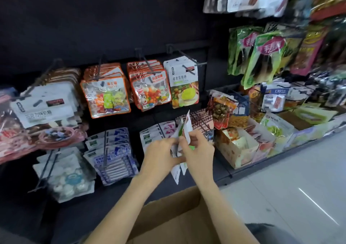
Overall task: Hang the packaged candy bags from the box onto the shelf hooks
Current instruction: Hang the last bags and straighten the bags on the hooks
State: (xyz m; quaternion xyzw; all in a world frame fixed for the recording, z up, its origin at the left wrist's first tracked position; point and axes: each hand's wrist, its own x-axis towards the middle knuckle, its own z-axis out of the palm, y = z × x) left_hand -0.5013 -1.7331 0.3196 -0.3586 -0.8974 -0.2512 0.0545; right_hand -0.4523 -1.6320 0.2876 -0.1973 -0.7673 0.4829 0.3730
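A small bunch of white candy bags (pixel 184 129) with red and green print stands edge-on between my two hands, in front of the lower hooks. My left hand (pixel 161 157) grips the bunch from the left. From the right, my right hand (pixel 198 148) pinches the bags near their middle. The brown cardboard box (pixel 168 215) lies open below my forearms at the bottom centre; its inside is not visible. Black wire shelf hooks (pixel 187 58) stick out of the dark back panel, most carrying candy bags.
Hanging rows hold orange-edged candy bags (pixel 106 94), white star-candy bags (pixel 184 83), blue-white bags (pixel 112 154) and marshmallow bags (pixel 65 176). Green snack packs (pixel 262 56) hang at right. Open display cartons (pixel 241 146) sit on the low shelf. Grey floor (pixel 299 178) spreads right.
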